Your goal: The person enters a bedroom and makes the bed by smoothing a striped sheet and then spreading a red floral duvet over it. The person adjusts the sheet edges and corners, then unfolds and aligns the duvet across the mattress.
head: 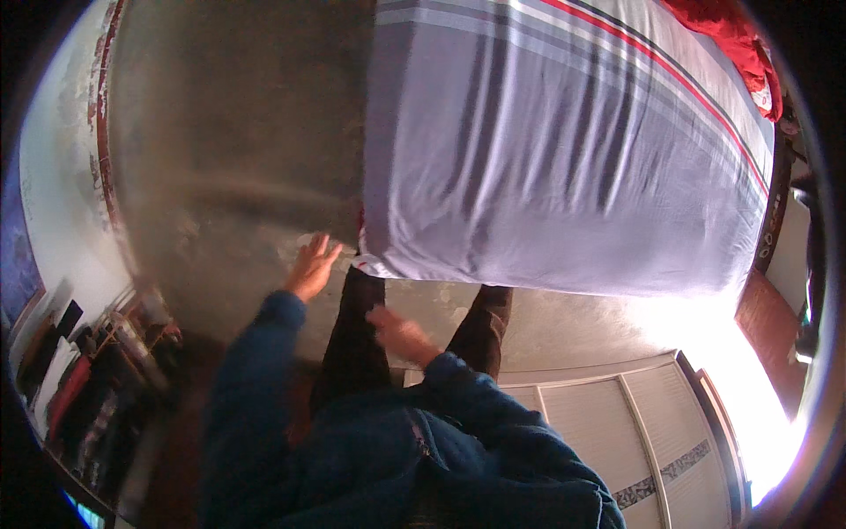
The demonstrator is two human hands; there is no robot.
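Note:
A bed covered with a grey-lavender sheet [562, 165] stands before me. A red stripe beside dark and pale bands runs along its far part, and loose creases cross the near part. My left hand [314, 268] hovers left of the sheet's near corner [371, 266], apart from it, with its fingers spread and nothing in it. In front of my legs is my right hand [402, 334], short of the bed's near edge. It is blurred, so its finger position is unclear, and no object shows in it.
Red cloth [733, 46] lies at the bed's far right. Bare concrete floor [244, 132] stretches left of the bed to a white wall [66, 172]. A rack with clothes or other items [86, 377] stands at lower left. White panelled doors [608, 423] are at lower right, beside bright light.

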